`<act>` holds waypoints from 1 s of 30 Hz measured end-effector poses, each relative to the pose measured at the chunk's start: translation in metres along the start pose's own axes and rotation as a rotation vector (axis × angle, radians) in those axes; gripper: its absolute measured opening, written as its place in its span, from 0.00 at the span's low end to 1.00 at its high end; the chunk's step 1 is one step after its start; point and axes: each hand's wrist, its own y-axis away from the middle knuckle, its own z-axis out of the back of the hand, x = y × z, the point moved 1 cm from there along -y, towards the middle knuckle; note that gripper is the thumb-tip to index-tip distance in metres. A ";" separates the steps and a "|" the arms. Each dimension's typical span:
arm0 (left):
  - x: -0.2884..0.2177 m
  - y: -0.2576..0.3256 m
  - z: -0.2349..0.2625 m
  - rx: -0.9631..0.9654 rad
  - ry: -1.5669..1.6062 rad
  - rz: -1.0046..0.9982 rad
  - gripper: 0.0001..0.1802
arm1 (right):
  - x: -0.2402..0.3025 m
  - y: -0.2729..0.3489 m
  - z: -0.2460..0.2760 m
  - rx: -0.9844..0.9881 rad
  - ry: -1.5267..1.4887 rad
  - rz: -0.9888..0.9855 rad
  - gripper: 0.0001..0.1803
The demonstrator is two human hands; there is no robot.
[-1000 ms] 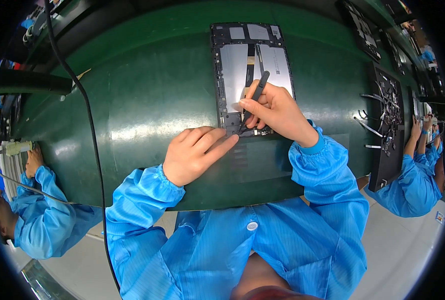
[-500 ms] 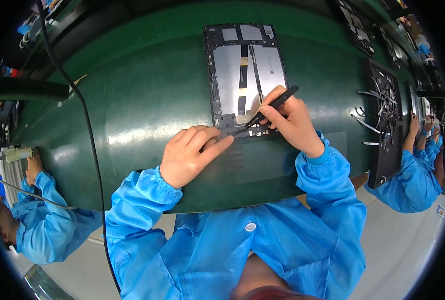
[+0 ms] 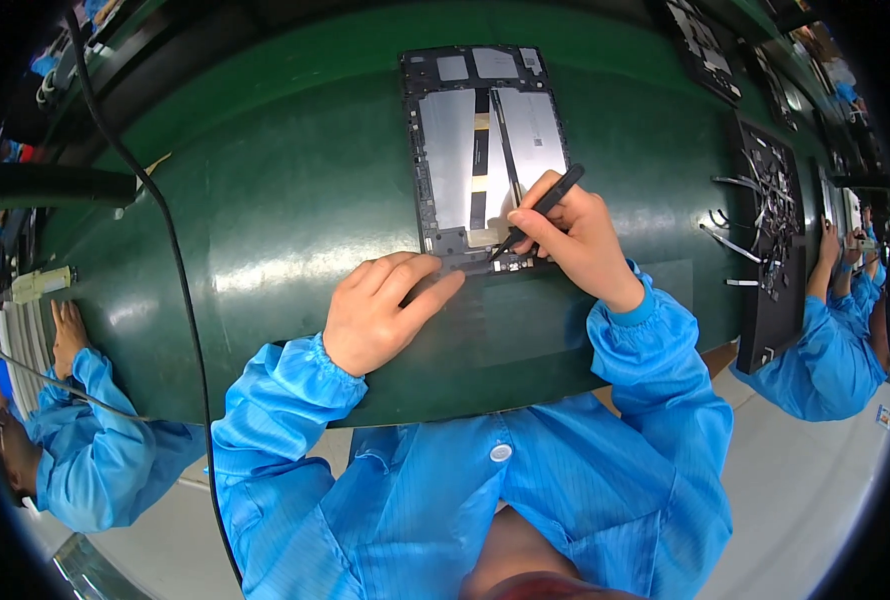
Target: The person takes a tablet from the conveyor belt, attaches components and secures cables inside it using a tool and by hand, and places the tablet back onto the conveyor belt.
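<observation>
An opened tablet (image 3: 446, 150) lies on the green table, with a black frame and bare silver metal inside. A dark ribbon cable (image 3: 480, 160) with pale tape patches runs down its middle, beside a thin black strip (image 3: 507, 140). My left hand (image 3: 380, 310) grips the tablet's near left corner, fingertips and thumb on its near edge. Pinched in my right hand (image 3: 580, 240) are black tweezers (image 3: 550, 197), slanting down to the left. Their tip touches or hovers just above the tablet's near black section, by small pale parts; I cannot tell which.
A black tray (image 3: 773, 300) with loose cables stands at the right, and more dark housings (image 3: 703, 50) lie at the far right. A black cable (image 3: 180, 260) hangs across the left side. Co-workers in blue sleeves (image 3: 105, 440) sit on both sides.
The tablet has shifted slightly to the left. My right hand and the tweezers have moved a little left, with the tip slightly nearer me. My left hand stays at the corner.
</observation>
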 end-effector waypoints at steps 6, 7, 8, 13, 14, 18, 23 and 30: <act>-0.001 0.000 -0.001 0.033 -0.104 -0.046 0.29 | -0.004 -0.002 0.000 -0.001 0.045 0.032 0.09; -0.002 0.000 -0.001 0.042 -0.094 -0.025 0.30 | -0.004 -0.001 0.001 -0.006 0.043 0.031 0.09; -0.002 0.000 -0.001 0.044 -0.092 -0.029 0.30 | -0.005 -0.001 0.000 -0.002 0.041 0.028 0.09; -0.004 0.000 -0.002 0.042 -0.102 -0.015 0.29 | -0.006 0.000 0.000 -0.010 0.044 0.045 0.09; -0.005 0.000 -0.003 0.043 -0.102 -0.018 0.29 | -0.005 0.001 0.000 -0.009 0.042 0.052 0.10; -0.006 0.000 -0.003 0.048 -0.099 -0.010 0.29 | -0.005 0.001 -0.001 -0.005 0.064 0.051 0.10; -0.006 0.000 -0.002 0.078 -0.088 0.016 0.30 | -0.007 -0.001 -0.001 -0.011 0.065 0.075 0.10; -0.011 -0.015 -0.004 0.058 -0.080 0.033 0.30 | -0.006 -0.002 0.002 -0.047 0.050 0.075 0.09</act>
